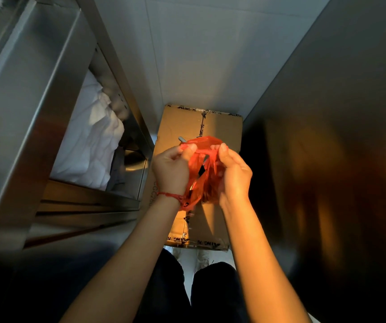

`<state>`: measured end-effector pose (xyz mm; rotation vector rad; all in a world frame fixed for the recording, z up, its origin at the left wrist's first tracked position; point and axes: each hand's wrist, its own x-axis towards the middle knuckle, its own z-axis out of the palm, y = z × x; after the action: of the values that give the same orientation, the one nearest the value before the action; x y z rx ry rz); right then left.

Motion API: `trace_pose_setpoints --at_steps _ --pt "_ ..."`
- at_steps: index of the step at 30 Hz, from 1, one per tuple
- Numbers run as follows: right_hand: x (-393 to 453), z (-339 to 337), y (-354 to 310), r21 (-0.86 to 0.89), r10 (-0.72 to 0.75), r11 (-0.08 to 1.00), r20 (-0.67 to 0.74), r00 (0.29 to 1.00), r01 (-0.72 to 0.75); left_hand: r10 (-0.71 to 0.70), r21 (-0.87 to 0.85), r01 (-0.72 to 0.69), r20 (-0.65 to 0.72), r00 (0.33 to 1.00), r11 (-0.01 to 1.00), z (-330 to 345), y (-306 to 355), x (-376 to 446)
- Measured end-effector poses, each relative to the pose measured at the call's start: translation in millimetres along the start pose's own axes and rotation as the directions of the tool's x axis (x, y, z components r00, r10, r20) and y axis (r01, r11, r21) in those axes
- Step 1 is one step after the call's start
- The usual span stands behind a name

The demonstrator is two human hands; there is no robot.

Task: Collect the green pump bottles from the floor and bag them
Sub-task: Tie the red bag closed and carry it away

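Narrow aisle, dim and warm-lit, closed at the far end by a pale panelled wall (210,54). Left side: stainless steel shelving unit (24,94), its lower shelf holding a heap of white cloth (89,136). Right side: dark reflective metal panel (338,136), full height of the view. Floor item: sealed cardboard box (220,129) with printed tape along its seam, filling the aisle from the wall to the person's feet and lying directly below the hands. Person: two bare forearms reaching forward over dark trousers (213,287). Left hand (171,170), red string bracelet (171,195) at the wrist, fingers pinched closed on the upper edge of a red plastic bag (204,173). Right hand (234,176), likewise closed on the opposite side of the same edge, thumb on top. Hands close together, bag hanging crumpled between them above the box; the paired grip on the rim reads as working the mouth or handles, though whether opening or tying cannot be told. Contents: a small grey nozzle-like tip (182,139) juts from the bag's top beside the left thumb, and dark shapes show through the film, probably bagged pump bottles; their green colour is not discernible. No loose bottle visible on the floor, so collection appears largely complete.
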<state>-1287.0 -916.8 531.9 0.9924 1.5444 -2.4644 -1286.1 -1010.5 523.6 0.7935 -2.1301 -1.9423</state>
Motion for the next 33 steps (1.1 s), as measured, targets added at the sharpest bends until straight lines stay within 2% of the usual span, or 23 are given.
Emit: trace_pose_setpoints --at_steps 3,8,13,22,25,27,30,33 --pt "2 -9 -2 0.074 -0.004 0.997 -0.054 0.999 0.008 -0.093 -0.061 0.091 -0.031 0.995 0.994 -12 -7 9" --pt "11 -23 -1 0.098 0.019 0.995 -0.161 0.987 -0.004 -0.248 -0.210 0.232 -0.053 0.967 0.950 -27 -18 16" --pt "22 -29 2 0.252 0.067 0.968 -0.254 0.965 -0.001 -0.272 -0.214 0.256 -0.045 0.961 0.943 -41 -30 22" --pt "27 -37 4 0.219 0.074 0.976 -0.315 0.946 -0.003 -0.308 -0.295 0.275 -0.069 0.949 0.915 -46 -30 22" --pt "24 -38 1 0.157 -0.032 0.985 -0.258 0.965 0.075 -0.219 -0.233 0.207 -0.028 0.975 0.950 -45 -21 20" --pt "21 -39 -4 0.047 -0.150 0.986 -0.187 0.971 0.161 -0.142 -0.182 0.143 0.020 0.990 0.973 -45 -12 21" --pt "16 -34 -12 -0.147 -0.277 0.954 -0.089 0.957 0.262 -0.051 -0.073 0.059 0.109 0.993 0.996 -39 1 22" --pt "9 -22 -20 -0.251 -0.368 0.896 0.036 0.929 0.365 0.041 0.019 -0.046 0.197 0.980 0.999 -26 14 20"
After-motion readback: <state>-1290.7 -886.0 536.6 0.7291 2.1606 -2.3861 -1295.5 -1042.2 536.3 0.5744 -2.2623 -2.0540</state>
